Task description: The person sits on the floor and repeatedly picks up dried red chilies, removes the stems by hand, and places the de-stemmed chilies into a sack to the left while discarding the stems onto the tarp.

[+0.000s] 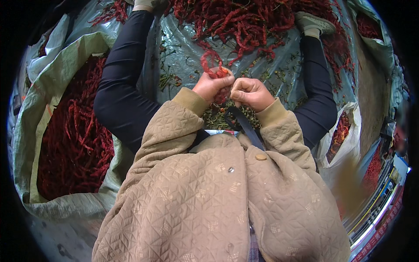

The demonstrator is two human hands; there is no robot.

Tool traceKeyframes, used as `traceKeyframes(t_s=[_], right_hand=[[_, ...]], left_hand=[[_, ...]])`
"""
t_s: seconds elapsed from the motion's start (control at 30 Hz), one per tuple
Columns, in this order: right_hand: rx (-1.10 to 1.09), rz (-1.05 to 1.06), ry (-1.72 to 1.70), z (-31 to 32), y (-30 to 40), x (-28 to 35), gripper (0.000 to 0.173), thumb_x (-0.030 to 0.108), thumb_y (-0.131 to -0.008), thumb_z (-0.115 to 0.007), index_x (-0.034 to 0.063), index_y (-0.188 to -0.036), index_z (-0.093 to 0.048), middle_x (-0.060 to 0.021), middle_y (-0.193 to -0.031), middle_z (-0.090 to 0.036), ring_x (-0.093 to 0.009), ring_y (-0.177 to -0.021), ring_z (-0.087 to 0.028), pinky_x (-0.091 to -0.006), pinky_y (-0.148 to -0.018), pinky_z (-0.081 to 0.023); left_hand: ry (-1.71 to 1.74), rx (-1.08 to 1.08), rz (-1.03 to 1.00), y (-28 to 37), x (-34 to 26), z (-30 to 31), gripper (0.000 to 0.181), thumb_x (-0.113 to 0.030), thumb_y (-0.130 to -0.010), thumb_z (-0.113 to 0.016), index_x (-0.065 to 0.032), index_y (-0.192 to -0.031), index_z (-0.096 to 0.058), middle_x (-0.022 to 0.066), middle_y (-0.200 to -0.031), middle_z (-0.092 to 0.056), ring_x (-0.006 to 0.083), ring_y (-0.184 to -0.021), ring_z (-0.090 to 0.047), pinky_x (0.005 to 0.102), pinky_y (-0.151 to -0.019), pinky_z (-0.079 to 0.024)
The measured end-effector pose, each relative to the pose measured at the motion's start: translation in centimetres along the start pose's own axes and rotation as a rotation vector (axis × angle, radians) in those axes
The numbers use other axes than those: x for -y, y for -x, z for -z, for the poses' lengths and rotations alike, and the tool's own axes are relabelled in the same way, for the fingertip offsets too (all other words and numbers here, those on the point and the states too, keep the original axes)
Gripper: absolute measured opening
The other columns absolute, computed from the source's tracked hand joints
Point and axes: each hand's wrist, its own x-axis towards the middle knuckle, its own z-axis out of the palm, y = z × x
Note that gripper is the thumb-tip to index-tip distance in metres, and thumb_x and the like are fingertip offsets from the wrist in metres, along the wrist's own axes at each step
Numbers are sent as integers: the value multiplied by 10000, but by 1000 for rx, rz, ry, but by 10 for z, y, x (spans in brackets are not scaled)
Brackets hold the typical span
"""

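Note:
My left hand [214, 83] is closed around a small bunch of wrinkled, dried red chillies [209, 62]. Their curved ends stick out above the fist, and some show below it. Close against it on the right, my right hand [252, 93] has its thumb and forefinger pinched together by the bunch's lower end. Whether a stem sits in that pinch is hidden. Beneath both hands lies a heap of greenish chilli stems [216, 118] between my legs. A large pile of dried red chillies [242, 23] covers the plastic sheet [176, 36] ahead.
On the left stands a big woven sack [24, 137] holding many red chillies [78, 140]. A smaller white sack [355, 127] with chillies is by my right knee. Another chilli sack [379, 52] is at the upper right. A dark strap [248, 127] hangs before my jacket.

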Motion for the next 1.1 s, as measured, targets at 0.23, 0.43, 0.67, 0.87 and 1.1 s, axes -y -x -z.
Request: traceKeyframes(t_s=[0.23,0.43,0.67,0.87,1.1], right_hand=[[-397,56,524,23,-4,-6,436,211,-708,-721,-10,-1046,-557,-27,-752,-583,-86,-683,-521,-238,-620,-447],[-393,153,595,5,-6,-13,228,116,-720,-691,2,-863,-555,-51,-721,-595,-86,-646,-518,-257,-591,-443],[-947,321,846,55,89,60,133,44,-787,-585,-4,-911,-598,-80,-759,-616,-125,-682,-591,-247,-618,-469],[-1390,-70,1529,224,315,43,245,134,-784,-609,-2,-987,-591,-112,-900,-623,-152,-773,-586,-265,-726,-463],[-1328,268,866,114,192,78,194,186,-821,-598,4,-890,-617,-54,-784,-628,-109,-701,-566,-236,-659,-447]], left_hand=[[200,-26,31,-4,3,1,141,-114,-808,-611,-24,-904,-560,17,-680,-518,75,-533,-468,208,-465,-399],[71,-60,168,-4,15,-8,173,-142,-799,-633,-12,-871,-544,46,-738,-578,104,-579,-539,239,-490,-434],[-1026,-404,-326,-73,0,-2,204,-152,-711,-695,-3,-822,-612,106,-657,-602,178,-617,-581,309,-580,-464],[-1458,-259,-60,-104,1,9,293,-202,-614,-729,5,-799,-635,154,-699,-614,214,-664,-604,347,-638,-465],[-46,-141,95,-28,-19,-23,115,-82,-769,-647,-6,-804,-568,31,-647,-544,107,-499,-469,240,-448,-377]])
